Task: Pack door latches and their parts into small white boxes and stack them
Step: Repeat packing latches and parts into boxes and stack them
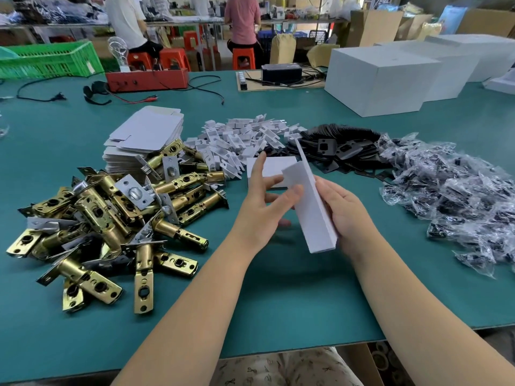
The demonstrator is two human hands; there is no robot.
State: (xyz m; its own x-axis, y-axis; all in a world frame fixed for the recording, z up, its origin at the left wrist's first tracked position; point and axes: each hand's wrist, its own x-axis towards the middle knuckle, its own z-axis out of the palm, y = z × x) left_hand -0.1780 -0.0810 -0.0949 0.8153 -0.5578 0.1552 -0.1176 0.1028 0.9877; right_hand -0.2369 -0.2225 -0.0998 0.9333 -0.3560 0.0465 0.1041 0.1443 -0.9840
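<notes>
A small white box [315, 215] is held above the green table, tilted, with its top flap standing open. My right hand [348, 215] grips its right side from behind. My left hand [264, 201] touches a side flap near the box's top with thumb and fingers. Another white box [267, 167] lies flat on the table just behind. A heap of brass door latches [111, 215] lies at the left. A stack of flat white box blanks [145, 137] stands behind the latches.
White folded inserts [239, 137] are piled at centre back, black strike plates [340, 147] to their right, and clear bags of screws [457, 196] at the far right. Large white cartons [384, 79], a red box and a green crate stand at the back. People sit beyond.
</notes>
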